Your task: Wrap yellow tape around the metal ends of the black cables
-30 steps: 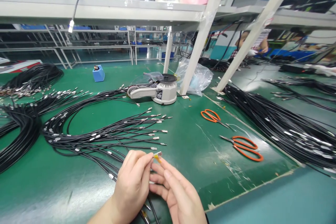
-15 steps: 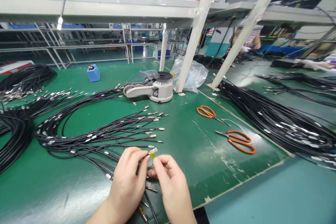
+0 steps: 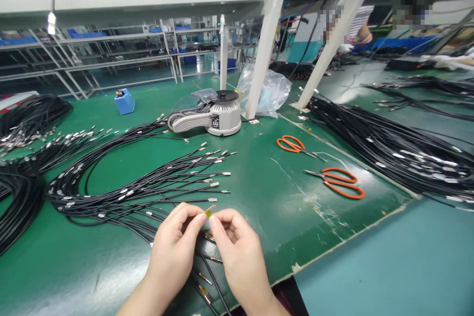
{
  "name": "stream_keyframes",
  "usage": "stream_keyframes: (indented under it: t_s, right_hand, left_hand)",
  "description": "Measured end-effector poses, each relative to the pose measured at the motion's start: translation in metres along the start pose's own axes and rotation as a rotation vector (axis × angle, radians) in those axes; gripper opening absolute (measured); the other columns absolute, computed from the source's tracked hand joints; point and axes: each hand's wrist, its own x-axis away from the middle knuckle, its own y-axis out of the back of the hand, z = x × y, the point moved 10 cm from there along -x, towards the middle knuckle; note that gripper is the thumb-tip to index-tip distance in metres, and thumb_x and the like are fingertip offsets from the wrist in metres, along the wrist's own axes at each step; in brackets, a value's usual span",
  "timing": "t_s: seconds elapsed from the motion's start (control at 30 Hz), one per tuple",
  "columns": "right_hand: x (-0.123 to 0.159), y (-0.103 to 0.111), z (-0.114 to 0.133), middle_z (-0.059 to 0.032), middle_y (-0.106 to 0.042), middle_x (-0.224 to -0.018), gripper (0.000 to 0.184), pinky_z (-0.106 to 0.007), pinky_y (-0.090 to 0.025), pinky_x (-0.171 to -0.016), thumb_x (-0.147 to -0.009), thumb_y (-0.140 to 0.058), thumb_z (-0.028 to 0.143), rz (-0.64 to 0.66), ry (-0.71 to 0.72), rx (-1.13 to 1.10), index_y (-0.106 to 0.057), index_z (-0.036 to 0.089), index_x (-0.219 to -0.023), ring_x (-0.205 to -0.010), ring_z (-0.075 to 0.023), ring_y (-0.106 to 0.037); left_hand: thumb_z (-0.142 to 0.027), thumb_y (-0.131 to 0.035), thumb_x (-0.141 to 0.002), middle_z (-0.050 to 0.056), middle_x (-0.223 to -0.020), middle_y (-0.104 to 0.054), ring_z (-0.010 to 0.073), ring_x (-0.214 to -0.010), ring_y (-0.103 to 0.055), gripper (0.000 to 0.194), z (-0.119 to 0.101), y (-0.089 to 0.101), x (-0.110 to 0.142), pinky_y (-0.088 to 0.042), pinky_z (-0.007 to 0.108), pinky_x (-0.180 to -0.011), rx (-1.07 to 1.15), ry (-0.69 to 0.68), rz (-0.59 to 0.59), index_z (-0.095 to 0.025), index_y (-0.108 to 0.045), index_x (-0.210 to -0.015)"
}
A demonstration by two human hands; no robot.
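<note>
My left hand [image 3: 176, 242] pinches a black cable just behind its metal end [image 3: 212, 207], which pokes up above the fingertips. A short piece of yellow tape [image 3: 208, 213] sits at that end, and my right hand [image 3: 237, 247] has it between thumb and forefinger. The fingertips of both hands almost meet. Below and between them, several cable ends with brass-coloured tips and yellow tape [image 3: 205, 292] lie on the green table [image 3: 266, 237]. Left of my hands spreads a bundle of black cables [image 3: 122, 192] with small silvery connectors.
Behind the bundle stands a grey tape dispenser [image 3: 224, 118]. A blue block-shaped holder [image 3: 125, 102] is farther left. Two orange-handled scissors, one nearer [image 3: 342, 182] and one farther [image 3: 292, 144], lie right. More black cables [image 3: 400, 153] lie beyond. White posts [image 3: 264, 44] carry a shelf. A person [image 3: 359, 24] is far right.
The cable end has turned between my fingers, and the tape now lies closer against it. My hands have drawn nearer together. The whole view has tilted down slightly.
</note>
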Motion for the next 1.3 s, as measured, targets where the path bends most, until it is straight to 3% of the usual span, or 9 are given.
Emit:
stream_keyframes:
  t_s: [0.43, 0.83, 1.3]
  right_hand:
    - [-0.004, -0.003, 0.006, -0.0038, -0.065, -0.076, 0.015, -0.029, -0.049, -0.067, -0.084, -0.055, 0.032, 0.033, 0.041, 0.061, -0.059, 0.019, -0.077, -0.071, -0.0179, -0.061]
    - [-0.003, -0.002, 0.018, -0.0032, -0.064, -0.075, 0.013, -0.027, -0.048, -0.065, -0.083, -0.055, 0.027, 0.014, 0.102, 0.114, -0.060, 0.019, -0.075, -0.070, -0.0169, -0.060]
    - [-0.011, -0.007, 0.019, -0.0027, -0.065, -0.079, 0.012, -0.027, -0.047, -0.071, -0.085, -0.056, 0.027, 0.070, 0.117, 0.088, -0.061, 0.019, -0.077, -0.075, -0.0169, -0.060]
  left_hand:
    - [-0.045, -0.055, -0.077, -0.004, -0.057, -0.047, 0.0122, -0.055, -0.041, 0.028, 0.011, -0.002, 0.000, -0.034, 0.024, -0.054, 0.132, 0.144, 0.038, -0.018, -0.059, -0.069]
    - [-0.045, -0.057, -0.076, -0.004, -0.056, -0.048, 0.0117, -0.054, -0.042, 0.028, 0.009, 0.000, 0.000, -0.034, 0.023, -0.052, 0.178, 0.142, 0.017, -0.017, -0.059, -0.068]
    - [-0.045, -0.062, -0.072, -0.003, -0.057, -0.047, 0.0104, -0.055, -0.040, 0.032, 0.008, -0.011, -0.005, -0.033, 0.023, -0.054, 0.412, 0.171, 0.178, -0.016, -0.054, -0.063]
